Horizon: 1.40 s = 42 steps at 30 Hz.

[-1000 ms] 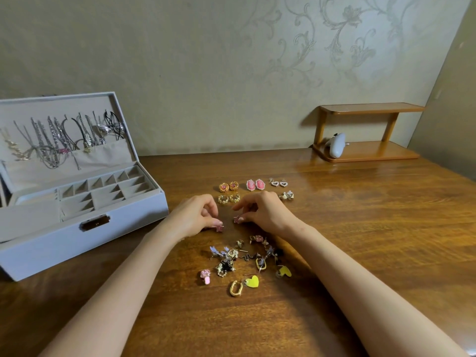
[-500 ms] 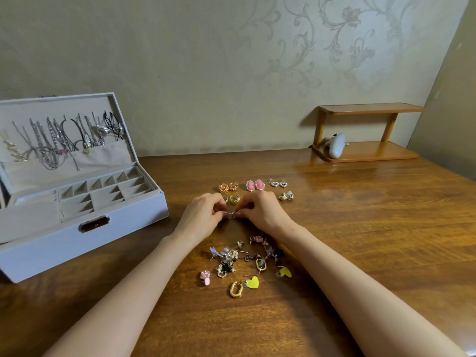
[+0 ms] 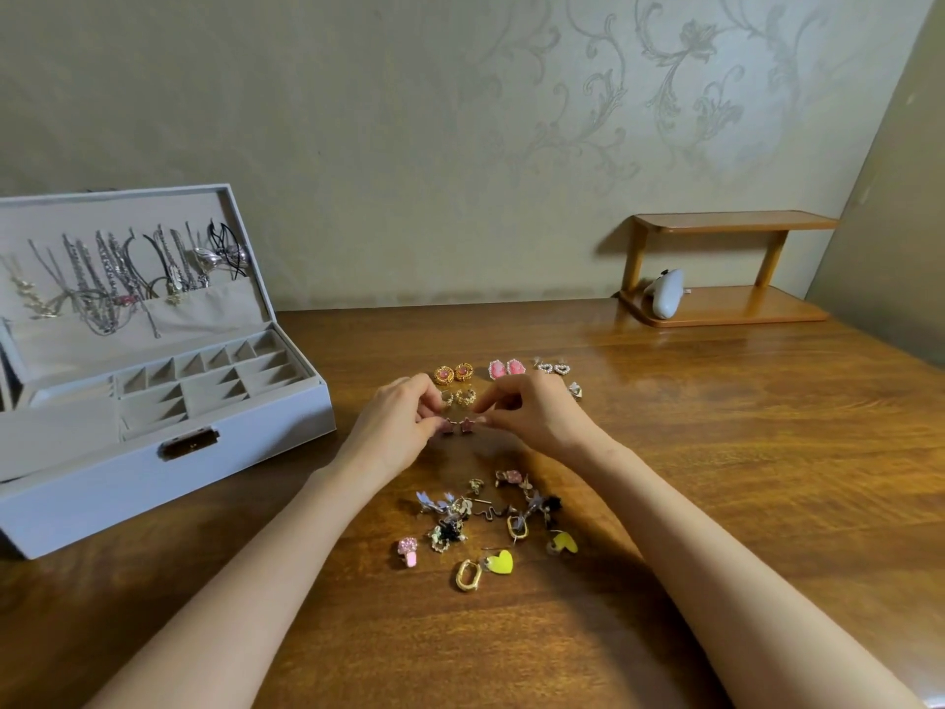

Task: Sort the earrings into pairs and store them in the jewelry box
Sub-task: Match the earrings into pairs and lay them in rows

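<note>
Earrings in a loose heap [image 3: 486, 514] lay on the wooden bench [image 3: 741, 478] close to the person, among them a yellow heart [image 3: 499, 561], a gold oval hoop [image 3: 467, 574] and a pink mushroom piece [image 3: 408, 550]. Farther back, matched pairs sat in a row: a gold-and-pink round pair [image 3: 453, 373], a pink pair [image 3: 506, 368] and a heart-outline pair [image 3: 554, 368], with a gold pair [image 3: 458, 397] just in front of the round one. Between the row and the heap, both hands met over the bench. The left hand [image 3: 396, 429] pinched one small pink star earring [image 3: 449, 426] at its fingertips, and the right hand [image 3: 532, 417] pinched a second star earring [image 3: 466, 426], the two stars side by side and almost touching. The jewelry box [image 3: 169, 452] stood open at the left edge of the bench, well apart from the hands, its divided compartments [image 3: 204, 376] showing and necklaces [image 3: 117, 278] hanging inside the raised lid. A small wooden shelf [image 3: 726, 307] stood at the far right against the wall.
</note>
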### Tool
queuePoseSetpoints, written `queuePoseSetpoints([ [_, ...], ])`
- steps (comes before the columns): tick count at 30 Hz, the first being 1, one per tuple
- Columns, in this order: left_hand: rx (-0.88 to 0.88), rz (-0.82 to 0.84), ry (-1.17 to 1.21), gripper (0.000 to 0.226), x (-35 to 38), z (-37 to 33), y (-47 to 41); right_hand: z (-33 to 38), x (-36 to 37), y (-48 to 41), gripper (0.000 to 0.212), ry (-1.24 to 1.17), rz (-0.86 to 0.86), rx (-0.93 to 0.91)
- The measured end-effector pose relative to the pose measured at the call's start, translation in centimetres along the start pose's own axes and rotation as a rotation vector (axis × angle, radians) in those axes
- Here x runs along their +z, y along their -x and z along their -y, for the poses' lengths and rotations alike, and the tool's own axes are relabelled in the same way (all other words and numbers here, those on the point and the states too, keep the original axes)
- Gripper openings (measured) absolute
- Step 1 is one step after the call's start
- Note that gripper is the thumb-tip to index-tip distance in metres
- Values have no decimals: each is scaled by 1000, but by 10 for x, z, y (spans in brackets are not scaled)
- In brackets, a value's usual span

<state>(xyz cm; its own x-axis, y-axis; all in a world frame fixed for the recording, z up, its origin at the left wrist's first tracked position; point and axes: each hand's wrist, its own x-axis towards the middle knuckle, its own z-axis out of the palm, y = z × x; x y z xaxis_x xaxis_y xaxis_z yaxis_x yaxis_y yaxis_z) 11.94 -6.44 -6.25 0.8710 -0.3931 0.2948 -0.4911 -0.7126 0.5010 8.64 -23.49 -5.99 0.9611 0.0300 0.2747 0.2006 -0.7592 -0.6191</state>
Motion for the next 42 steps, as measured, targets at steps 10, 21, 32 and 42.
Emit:
queuePoseSetpoints([
  [10, 4, 572, -79, 21, -44, -9, 22, 39, -9, 20, 15, 16, 421, -222],
  [21, 56, 711, -109, 8, -41, -8, 23, 37, -12, 33, 14, 121, 473, -197],
  [32, 99, 706, -108, 20, -41, -7, 22, 34, -6, 38, 19, 207, 444, -209],
  [42, 93, 715, -98, 9, -42, -9, 23, 29, -39, 37, 13, 1, 486, -91],
])
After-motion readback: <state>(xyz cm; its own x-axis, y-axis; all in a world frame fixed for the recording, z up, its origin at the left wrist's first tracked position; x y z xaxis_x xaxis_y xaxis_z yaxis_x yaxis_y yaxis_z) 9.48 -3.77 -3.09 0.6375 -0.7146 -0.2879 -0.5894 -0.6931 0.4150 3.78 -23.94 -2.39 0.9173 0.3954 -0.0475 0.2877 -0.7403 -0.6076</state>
